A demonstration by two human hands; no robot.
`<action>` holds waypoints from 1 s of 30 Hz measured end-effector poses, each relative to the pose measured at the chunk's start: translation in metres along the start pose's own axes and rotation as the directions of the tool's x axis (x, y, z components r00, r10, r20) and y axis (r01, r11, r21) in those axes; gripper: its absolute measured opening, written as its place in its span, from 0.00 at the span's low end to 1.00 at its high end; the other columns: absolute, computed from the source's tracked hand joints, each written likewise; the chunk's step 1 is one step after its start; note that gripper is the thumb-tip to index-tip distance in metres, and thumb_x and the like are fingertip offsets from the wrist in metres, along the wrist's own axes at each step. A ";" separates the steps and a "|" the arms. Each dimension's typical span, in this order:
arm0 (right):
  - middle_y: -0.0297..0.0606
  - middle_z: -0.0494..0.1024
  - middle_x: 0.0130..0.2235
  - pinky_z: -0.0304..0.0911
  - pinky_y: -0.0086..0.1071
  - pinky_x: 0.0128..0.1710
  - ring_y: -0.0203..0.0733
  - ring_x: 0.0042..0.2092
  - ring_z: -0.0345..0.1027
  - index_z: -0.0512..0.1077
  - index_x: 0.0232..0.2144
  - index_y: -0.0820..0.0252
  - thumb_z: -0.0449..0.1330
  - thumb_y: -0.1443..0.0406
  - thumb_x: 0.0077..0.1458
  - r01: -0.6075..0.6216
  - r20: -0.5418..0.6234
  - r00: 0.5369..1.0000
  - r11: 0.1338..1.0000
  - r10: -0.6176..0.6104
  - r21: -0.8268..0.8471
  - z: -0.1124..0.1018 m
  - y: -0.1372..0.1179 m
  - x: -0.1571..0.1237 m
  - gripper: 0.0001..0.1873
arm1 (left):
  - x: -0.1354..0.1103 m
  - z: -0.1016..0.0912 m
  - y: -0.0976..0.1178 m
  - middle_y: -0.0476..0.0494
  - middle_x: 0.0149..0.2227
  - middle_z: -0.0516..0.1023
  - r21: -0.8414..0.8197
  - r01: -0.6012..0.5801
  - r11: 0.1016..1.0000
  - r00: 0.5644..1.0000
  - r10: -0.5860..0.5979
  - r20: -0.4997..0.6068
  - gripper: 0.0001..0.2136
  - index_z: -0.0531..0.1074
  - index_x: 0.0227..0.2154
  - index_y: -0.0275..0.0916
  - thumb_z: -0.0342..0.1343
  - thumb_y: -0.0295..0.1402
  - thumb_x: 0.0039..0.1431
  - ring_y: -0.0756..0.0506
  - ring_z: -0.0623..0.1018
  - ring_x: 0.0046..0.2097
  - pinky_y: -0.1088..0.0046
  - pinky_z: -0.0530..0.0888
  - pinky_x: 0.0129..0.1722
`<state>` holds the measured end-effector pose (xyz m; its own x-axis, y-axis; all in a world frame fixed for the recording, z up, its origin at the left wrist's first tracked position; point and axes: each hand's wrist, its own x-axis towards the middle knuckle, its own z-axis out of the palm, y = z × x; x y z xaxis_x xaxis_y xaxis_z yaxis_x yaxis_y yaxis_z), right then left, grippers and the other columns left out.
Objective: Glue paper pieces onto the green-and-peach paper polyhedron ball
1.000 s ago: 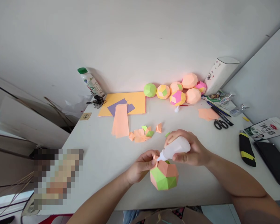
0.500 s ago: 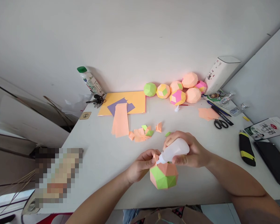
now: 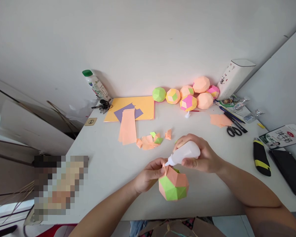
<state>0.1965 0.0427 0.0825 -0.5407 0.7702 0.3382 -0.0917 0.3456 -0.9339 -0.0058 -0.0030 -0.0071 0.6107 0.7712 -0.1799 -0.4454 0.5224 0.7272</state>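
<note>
Seemingly for steadiness, the left hand [image 3: 149, 175] pinches the paper ball [image 3: 174, 187] at eleven o'clock, while the right hand [image 3: 207, 157] grips a bottle [image 3: 190, 151] (nozzle [image 3: 170, 161] toward eight).

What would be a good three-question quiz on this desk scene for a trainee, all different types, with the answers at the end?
1. Multiple choice: What is the right hand holding?
a) black scissors
b) a white squeeze bottle
c) a utility knife

2. True or false: The peach paper strips lie partly over the purple paper.

3. Fill in the missing colour: The left hand pinches the upper edge of a peach-and-____ paper ball.

Key: 1. b; 2. true; 3. green
</note>
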 end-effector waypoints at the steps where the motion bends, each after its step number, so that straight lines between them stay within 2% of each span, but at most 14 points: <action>1: 0.36 0.73 0.29 0.65 0.32 0.28 0.41 0.33 0.69 0.68 0.32 0.59 0.67 0.60 0.50 -0.013 0.002 1.000 1.000 0.013 0.002 0.000 0.000 0.000 0.13 | 0.000 0.000 0.000 0.46 0.31 0.71 -0.002 -0.004 1.000 1.000 0.004 -0.002 0.10 0.72 0.27 0.37 0.64 0.37 0.51 0.46 0.70 0.35 0.71 0.63 0.36; 6: 0.36 0.73 0.29 0.64 0.32 0.28 0.40 0.33 0.69 0.67 0.32 0.59 0.66 0.61 0.50 -0.078 0.011 0.997 0.997 0.077 0.019 -0.001 0.000 -0.001 0.12 | 0.000 0.002 0.002 0.46 0.30 0.71 0.005 -0.011 1.000 1.000 0.011 -0.016 0.09 0.72 0.27 0.36 0.63 0.36 0.51 0.47 0.69 0.33 0.73 0.62 0.34; 12: 0.36 0.73 0.30 0.63 0.31 0.27 0.37 0.31 0.67 0.67 0.32 0.60 0.66 0.58 0.50 -0.100 0.060 0.994 0.992 0.096 0.078 0.001 0.002 -0.002 0.15 | 0.000 0.004 0.004 0.46 0.30 0.70 0.016 -0.026 1.000 0.999 0.026 -0.022 0.09 0.73 0.27 0.36 0.63 0.36 0.52 0.48 0.68 0.32 0.74 0.62 0.33; 18: 0.36 0.74 0.30 0.64 0.30 0.22 0.34 0.25 0.67 0.68 0.34 0.62 0.65 0.59 0.52 -0.222 0.098 0.974 0.935 0.202 0.276 -0.001 0.003 -0.001 0.14 | 0.000 0.004 0.008 0.45 0.33 0.71 0.030 -0.045 0.999 0.999 0.046 -0.017 0.09 0.73 0.28 0.36 0.62 0.37 0.53 0.46 0.70 0.35 0.70 0.64 0.37; 20: 0.37 0.75 0.33 0.66 0.31 0.21 0.34 0.24 0.68 0.68 0.36 0.61 0.64 0.60 0.54 -0.203 0.026 0.978 0.926 0.205 0.319 -0.007 0.005 0.003 0.12 | 0.001 0.002 0.007 0.45 0.34 0.71 0.016 -0.060 0.998 0.998 0.060 -0.013 0.08 0.72 0.27 0.37 0.62 0.36 0.53 0.46 0.70 0.36 0.70 0.64 0.37; 22: 0.37 0.75 0.38 0.68 0.33 0.24 0.36 0.26 0.71 0.67 0.39 0.58 0.64 0.63 0.54 -0.157 -0.094 0.976 0.934 0.197 0.321 -0.015 0.008 0.007 0.12 | 0.002 0.000 0.007 0.44 0.35 0.71 0.007 -0.079 0.997 0.997 0.079 -0.011 0.08 0.72 0.27 0.37 0.62 0.36 0.53 0.45 0.71 0.37 0.69 0.64 0.37; 25: 0.37 0.72 0.47 0.71 0.40 0.35 0.41 0.37 0.75 0.65 0.38 0.55 0.67 0.65 0.49 -0.154 -0.229 0.947 0.942 0.227 0.297 -0.033 0.017 0.015 0.17 | 0.003 -0.002 0.007 0.44 0.35 0.71 0.021 -0.098 0.995 0.995 0.098 -0.021 0.07 0.73 0.28 0.38 0.61 0.36 0.53 0.44 0.71 0.37 0.68 0.64 0.38; 28: 0.37 0.69 0.50 0.69 0.41 0.42 0.42 0.42 0.73 0.64 0.36 0.55 0.68 0.65 0.46 -0.259 -0.267 0.911 0.940 0.315 0.224 -0.052 0.032 0.021 0.18 | 0.003 -0.002 0.007 0.45 0.34 0.70 0.037 -0.108 0.994 0.994 0.108 -0.021 0.07 0.72 0.28 0.37 0.61 0.36 0.53 0.44 0.71 0.37 0.68 0.64 0.38; 30: 0.38 0.70 0.47 0.68 0.39 0.41 0.41 0.40 0.73 0.63 0.31 0.58 0.65 0.62 0.46 -0.352 -0.281 0.889 0.932 0.362 0.087 -0.063 0.046 0.023 0.14 | 0.003 -0.002 0.007 0.46 0.33 0.69 0.030 -0.115 0.993 0.993 0.115 -0.019 0.07 0.72 0.28 0.38 0.60 0.36 0.54 0.44 0.71 0.37 0.68 0.64 0.37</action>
<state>0.2328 0.1102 0.0544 -0.2787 0.9604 -0.0043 0.0323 0.0049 -0.9995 -0.0080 0.0039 -0.0039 0.5424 0.8332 -0.1077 -0.4929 0.4194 0.7624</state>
